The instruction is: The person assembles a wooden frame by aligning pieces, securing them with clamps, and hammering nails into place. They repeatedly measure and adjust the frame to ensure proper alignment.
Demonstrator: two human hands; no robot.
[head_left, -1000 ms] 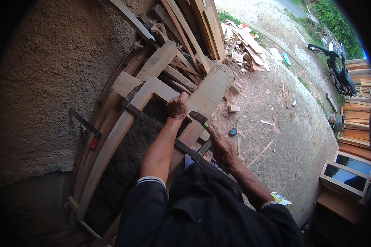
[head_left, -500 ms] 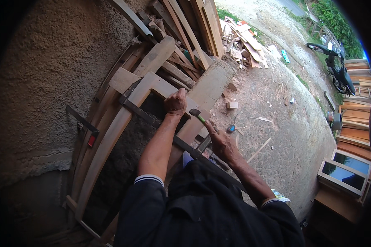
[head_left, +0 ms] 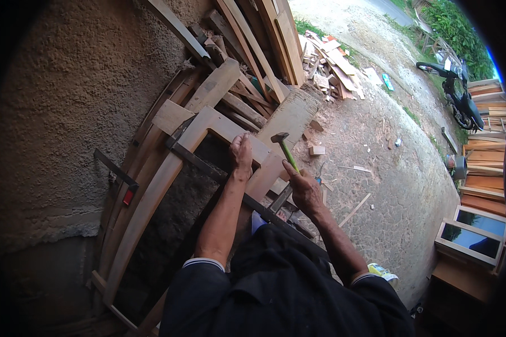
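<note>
My right hand (head_left: 307,191) is closed around the green handle of a hammer (head_left: 287,151), its head raised a little above a pale wooden frame (head_left: 219,124). On the inner edge of the frame's upper rail rests my left hand (head_left: 242,154), with fingers curled in a fist. Whatever those fingers pinch is hidden. Running across the frame is a long dark metal bar clamp (head_left: 198,162). Under the frame's upper right part lies a thick rough plank (head_left: 289,115).
A rough wall (head_left: 78,84) rises at the left, near a metal square (head_left: 113,168) with a red part. Leaning boards (head_left: 272,39) and a scrap wood pile (head_left: 337,64) are at the back. Loose offcuts (head_left: 317,150) dot the ground. A motorcycle (head_left: 458,95) and stacked planks (head_left: 485,163) stand right.
The hammer has lifted off the frame and tilted upright, its head moving slightly right and up. My left hand stays at the rail, while the whole view has shifted a little.
</note>
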